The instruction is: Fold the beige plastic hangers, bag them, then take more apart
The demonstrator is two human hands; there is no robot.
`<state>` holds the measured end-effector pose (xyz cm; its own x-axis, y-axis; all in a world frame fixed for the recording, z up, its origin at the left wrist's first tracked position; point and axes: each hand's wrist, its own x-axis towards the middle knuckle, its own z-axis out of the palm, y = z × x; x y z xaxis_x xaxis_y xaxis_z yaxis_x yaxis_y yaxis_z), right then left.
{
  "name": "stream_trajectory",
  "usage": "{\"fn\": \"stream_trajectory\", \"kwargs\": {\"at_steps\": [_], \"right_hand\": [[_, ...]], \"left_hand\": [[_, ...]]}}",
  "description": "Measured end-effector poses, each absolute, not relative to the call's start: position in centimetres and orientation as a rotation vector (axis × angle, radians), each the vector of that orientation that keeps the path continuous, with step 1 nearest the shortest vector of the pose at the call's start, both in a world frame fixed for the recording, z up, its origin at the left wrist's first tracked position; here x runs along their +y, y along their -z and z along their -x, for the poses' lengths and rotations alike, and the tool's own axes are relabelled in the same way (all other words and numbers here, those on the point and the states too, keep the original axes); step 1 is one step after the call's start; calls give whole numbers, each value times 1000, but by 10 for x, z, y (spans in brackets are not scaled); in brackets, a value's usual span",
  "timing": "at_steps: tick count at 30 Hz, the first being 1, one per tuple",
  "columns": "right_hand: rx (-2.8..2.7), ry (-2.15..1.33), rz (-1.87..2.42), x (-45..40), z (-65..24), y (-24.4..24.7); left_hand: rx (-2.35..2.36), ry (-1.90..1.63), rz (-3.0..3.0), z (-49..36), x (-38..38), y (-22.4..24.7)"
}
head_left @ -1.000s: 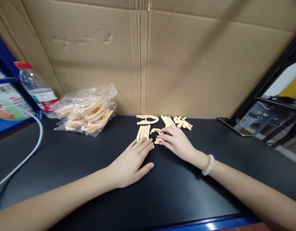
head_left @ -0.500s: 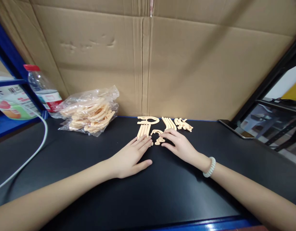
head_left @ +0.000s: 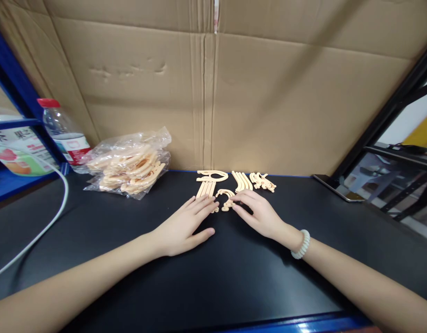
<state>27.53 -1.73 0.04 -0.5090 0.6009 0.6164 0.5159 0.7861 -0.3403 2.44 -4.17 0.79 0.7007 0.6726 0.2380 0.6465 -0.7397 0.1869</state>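
My left hand (head_left: pixel 187 224) lies palm down with its fingers stretched out. Its fingertips cover the near end of a row of straight peach plastic strips (head_left: pixel 205 189). Slightly to the right, my right hand (head_left: pixel 262 215) has its thumb and index finger closed on the edge of a small peach plastic hook (head_left: pixel 228 203), part of a little group of curved hooks on the table. Behind the hands lie a pair of hanger-arm pieces (head_left: pixel 212 175), a row of curved strips (head_left: pixel 241 181) and a heap of small hooks (head_left: pixel 263 181).
A clear bag of peach hangers (head_left: pixel 130 162) sits at the back left beside a red-capped bottle (head_left: pixel 65 134). A white cable (head_left: pixel 57 217) curves over the black table (head_left: pixel 234 282). A phone (head_left: pixel 338 188) rests at the right, and a cardboard wall (head_left: pixel 275 101) stands behind.
My right thumb and index finger have drawn closer together at the hook. My left hand stays flat on the strips. The view has shifted slightly.
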Motion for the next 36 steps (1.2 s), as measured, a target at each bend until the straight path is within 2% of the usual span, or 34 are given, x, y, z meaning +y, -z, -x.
{"fn": "stream_trajectory", "kwargs": {"at_steps": [10, 23, 36], "right_hand": [[-2190, -210, 827, -18, -275, -2], [-2153, -222, 843, -13, -280, -1], [-2179, -248, 781, -14, -279, -3]], "left_hand": [[1221, -710, -2866, -16, -18, -21], [1441, -462, -2730, -4, 104, -28], [1331, -329, -2763, -1, 128, -26]]}}
